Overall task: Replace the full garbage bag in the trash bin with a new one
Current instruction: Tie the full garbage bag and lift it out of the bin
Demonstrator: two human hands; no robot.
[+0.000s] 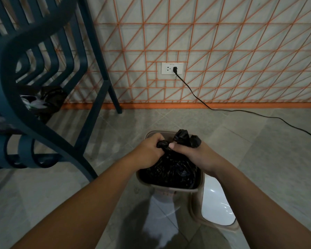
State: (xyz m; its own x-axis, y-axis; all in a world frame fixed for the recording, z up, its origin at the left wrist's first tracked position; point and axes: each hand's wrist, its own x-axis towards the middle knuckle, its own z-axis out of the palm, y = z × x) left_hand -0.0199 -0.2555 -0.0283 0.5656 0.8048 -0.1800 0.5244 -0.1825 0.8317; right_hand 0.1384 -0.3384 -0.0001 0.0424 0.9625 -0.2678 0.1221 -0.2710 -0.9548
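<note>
Both forearms reach over the trash bin (169, 188). L hand (148, 151) and R hand (196, 155) each clench a gathered end of the black garbage bag (171, 169), which sits inside the bin. Fingertips hidden in plastic; bin's lid (217, 203) lies just right, partly behind my arm.

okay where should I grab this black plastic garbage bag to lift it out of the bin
Grip the black plastic garbage bag by its gathered neck, from above. The left hand and right hand already pinch it there, while its bulging body sits inside the beige bin's rim.
</note>
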